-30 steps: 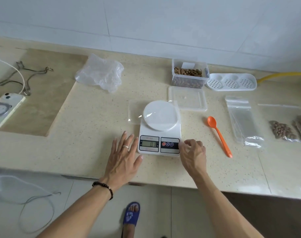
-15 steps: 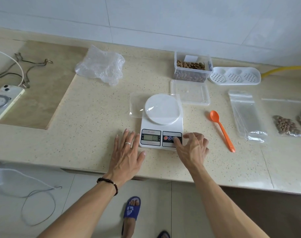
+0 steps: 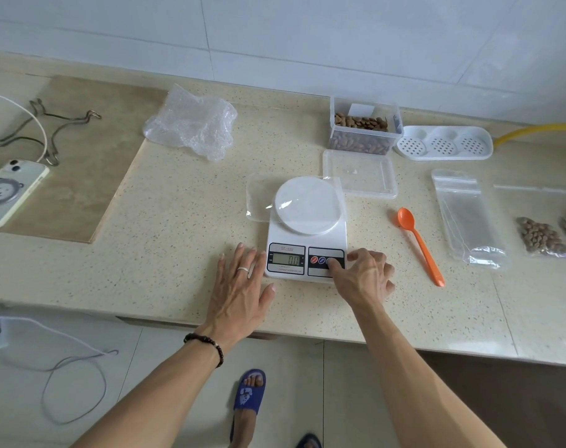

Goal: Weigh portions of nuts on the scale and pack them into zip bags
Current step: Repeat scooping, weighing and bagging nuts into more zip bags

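A white digital scale (image 3: 307,236) stands mid-counter with an empty clear zip bag (image 3: 259,198) draped over its round platform. Its display is lit. My left hand (image 3: 242,286) lies flat on the counter against the scale's left side, fingers spread. My right hand (image 3: 364,279) rests at the scale's front right corner, a fingertip on the rightmost button. A clear tub of nuts (image 3: 364,129) stands open at the back. An orange spoon (image 3: 420,245) lies right of the scale. A stack of empty zip bags (image 3: 465,215) and filled nut bags (image 3: 541,236) lie further right.
The tub's clear lid (image 3: 360,173) lies behind the scale. A white perforated tray (image 3: 443,143) and a yellow hose (image 3: 533,130) are at the back right. Crumpled bubble wrap (image 3: 192,124) sits back left. A phone (image 3: 10,192) with a cable and a wire rack (image 3: 48,134) lie far left.
My right hand slid from the scale's right corner onto the button panel, its fingertip now on the rightmost button. The left hand stayed flat beside the scale. The camera view shifted slightly.
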A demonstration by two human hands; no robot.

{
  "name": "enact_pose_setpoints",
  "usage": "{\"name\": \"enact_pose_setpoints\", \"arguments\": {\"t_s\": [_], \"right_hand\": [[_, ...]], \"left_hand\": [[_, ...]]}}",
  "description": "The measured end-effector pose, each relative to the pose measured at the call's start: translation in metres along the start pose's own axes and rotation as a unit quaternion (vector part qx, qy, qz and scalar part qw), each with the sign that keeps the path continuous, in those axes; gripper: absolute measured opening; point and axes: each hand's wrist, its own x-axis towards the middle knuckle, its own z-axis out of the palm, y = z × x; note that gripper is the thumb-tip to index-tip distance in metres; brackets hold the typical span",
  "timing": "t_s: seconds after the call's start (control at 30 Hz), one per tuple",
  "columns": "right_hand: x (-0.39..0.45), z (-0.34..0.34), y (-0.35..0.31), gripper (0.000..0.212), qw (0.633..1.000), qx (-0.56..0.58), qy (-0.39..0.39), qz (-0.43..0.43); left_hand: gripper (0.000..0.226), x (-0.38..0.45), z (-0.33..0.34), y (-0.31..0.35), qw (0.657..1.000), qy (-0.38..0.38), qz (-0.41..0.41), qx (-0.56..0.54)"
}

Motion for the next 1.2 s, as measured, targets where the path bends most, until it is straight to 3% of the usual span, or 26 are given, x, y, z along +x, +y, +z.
{"name": "enact_pose_setpoints", "arguments": {"t_s": [0.43,0.77,1.2], "right_hand": [[-0.001,-0.011,0.001,0.037,0.999,0.029,-0.022,-0.009],[0.015,-0.059,-0.003,0.033,0.999,0.036,-0.023,-0.03],[0.057,-0.1,0.057,0.028,0.996,0.012,0.07,0.056]], "left_hand": [[0.065,0.001,-0.017,0.003,1.0,0.014,0.009,0.008],[0.058,0.055,-0.062,0.034,0.992,0.071,0.093,-0.038],[0.069,0.147,-0.058,0.101,0.975,-0.018,0.222,0.0]]}}
